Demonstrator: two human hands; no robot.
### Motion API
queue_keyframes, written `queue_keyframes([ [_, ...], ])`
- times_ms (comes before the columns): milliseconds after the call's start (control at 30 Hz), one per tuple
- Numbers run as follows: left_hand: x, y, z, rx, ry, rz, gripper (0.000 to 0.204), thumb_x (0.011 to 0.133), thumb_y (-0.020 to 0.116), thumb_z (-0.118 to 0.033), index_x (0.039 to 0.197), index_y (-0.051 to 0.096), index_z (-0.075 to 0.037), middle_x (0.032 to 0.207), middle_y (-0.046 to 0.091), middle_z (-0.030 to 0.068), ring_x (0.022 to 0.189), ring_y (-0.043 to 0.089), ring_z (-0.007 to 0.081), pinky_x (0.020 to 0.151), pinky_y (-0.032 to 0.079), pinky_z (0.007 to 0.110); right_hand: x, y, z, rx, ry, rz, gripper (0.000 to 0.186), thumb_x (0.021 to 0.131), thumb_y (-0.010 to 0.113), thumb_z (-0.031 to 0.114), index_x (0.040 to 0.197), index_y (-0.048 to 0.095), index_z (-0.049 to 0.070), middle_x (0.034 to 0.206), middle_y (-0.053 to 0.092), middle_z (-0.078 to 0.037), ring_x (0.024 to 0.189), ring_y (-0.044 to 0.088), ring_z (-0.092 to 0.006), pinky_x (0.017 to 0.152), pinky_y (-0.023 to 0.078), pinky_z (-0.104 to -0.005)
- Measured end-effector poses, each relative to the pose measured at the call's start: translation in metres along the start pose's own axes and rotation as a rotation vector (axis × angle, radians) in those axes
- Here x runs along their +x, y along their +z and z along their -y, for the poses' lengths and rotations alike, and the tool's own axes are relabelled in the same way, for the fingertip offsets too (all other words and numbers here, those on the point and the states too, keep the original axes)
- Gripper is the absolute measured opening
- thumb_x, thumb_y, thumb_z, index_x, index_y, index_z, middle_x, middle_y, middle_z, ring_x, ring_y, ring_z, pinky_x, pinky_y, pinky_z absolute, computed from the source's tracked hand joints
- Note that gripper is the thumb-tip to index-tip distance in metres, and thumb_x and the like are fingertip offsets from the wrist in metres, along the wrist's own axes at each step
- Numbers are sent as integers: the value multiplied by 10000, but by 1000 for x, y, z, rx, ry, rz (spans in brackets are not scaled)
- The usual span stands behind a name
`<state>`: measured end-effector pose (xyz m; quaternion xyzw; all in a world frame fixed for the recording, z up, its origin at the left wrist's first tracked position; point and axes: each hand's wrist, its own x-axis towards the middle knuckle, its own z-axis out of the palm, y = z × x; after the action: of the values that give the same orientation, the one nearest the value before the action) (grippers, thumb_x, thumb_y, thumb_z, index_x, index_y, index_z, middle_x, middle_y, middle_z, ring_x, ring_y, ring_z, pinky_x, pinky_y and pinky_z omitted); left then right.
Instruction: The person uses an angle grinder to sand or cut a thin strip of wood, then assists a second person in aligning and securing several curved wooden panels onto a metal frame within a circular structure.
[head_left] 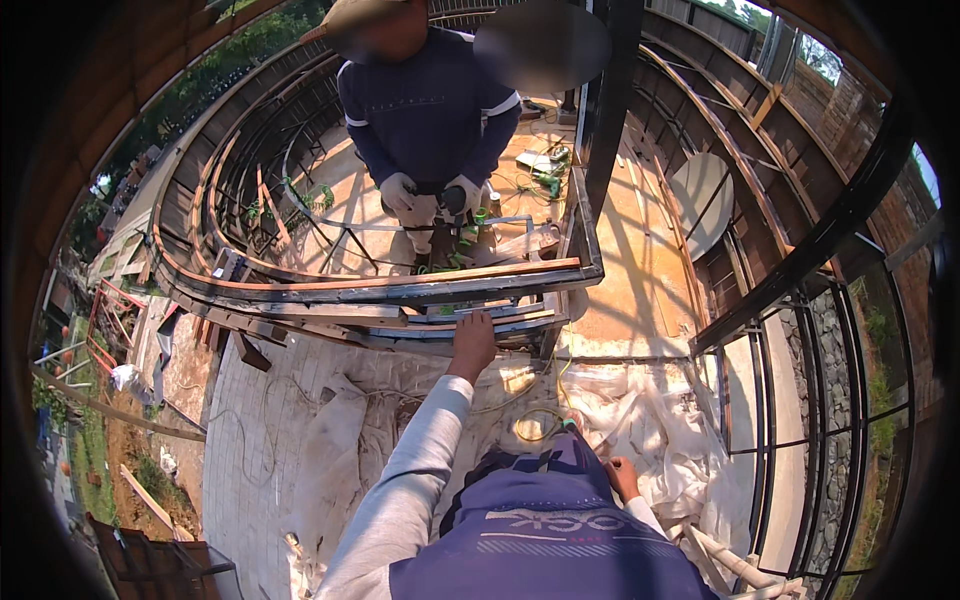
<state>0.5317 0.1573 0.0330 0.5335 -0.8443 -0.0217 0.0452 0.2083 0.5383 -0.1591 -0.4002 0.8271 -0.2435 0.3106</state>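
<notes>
My left arm reaches forward, and my left hand [474,346] is closed over the near edge of a curved rail [520,324] of dark metal and wood strips. My right hand [623,479] hangs low beside my hip with its fingers curled in. Whether anything small is in it cannot be made out. Across the rail, a person in a dark blue shirt [425,105] faces me. That person's white-gloved hands [398,191] are held low in front of the body, apart from mine. A long wooden strip [440,282] lies along the rail's top.
White crumpled sheeting [640,430] covers the floor around me, with a yellow hose or cable [540,425] on it. Dark metal posts [613,100] rise at the right. Beyond the rail lie a green power tool [548,184] and cables. A round pale panel [702,203] leans at the right.
</notes>
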Motion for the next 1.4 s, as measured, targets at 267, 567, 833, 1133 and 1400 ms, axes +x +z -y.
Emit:
queue_keyframes([
  [267,-21,4,-19,-141,-163,-103,820,721,865,-310,1371,476,6,1312,537,206,1292,474,395,1152,335,482,32,-42,-64,-6,115,331,288,864,711,283,937,726,5,841,728,-123,763,682,-208,746,542,-367],
  [567,-30,26,-90,-122,-582,-354,885,774,824,-303,1480,386,-1,1552,335,259,1455,302,432,1212,248,515,98,-160,-148,476,93,437,200,943,675,223,950,663,24,741,603,-24,632,603,-125,475,446,-262],
  [833,-110,139,-261,-825,-628,558,794,948,651,-469,1525,377,3,1557,395,252,1453,364,359,1190,303,431,138,-273,-292,838,434,133,154,952,642,186,1032,621,56,807,598,-25,615,570,-129,443,401,-250],
  [1133,-76,180,-249,-636,-411,761,780,881,560,-718,1019,754,25,952,734,248,942,715,321,827,522,432,101,-278,-242,986,532,-155,109,986,609,216,1019,615,112,824,561,25,656,537,-83,519,429,-251],
  [1400,-2,173,-308,-635,-181,721,754,920,520,-660,1006,731,59,998,700,326,1008,684,462,866,501,489,15,-190,-319,662,296,-67,158,808,726,181,857,601,98,771,652,-37,697,660,-217,538,494,-371],
])
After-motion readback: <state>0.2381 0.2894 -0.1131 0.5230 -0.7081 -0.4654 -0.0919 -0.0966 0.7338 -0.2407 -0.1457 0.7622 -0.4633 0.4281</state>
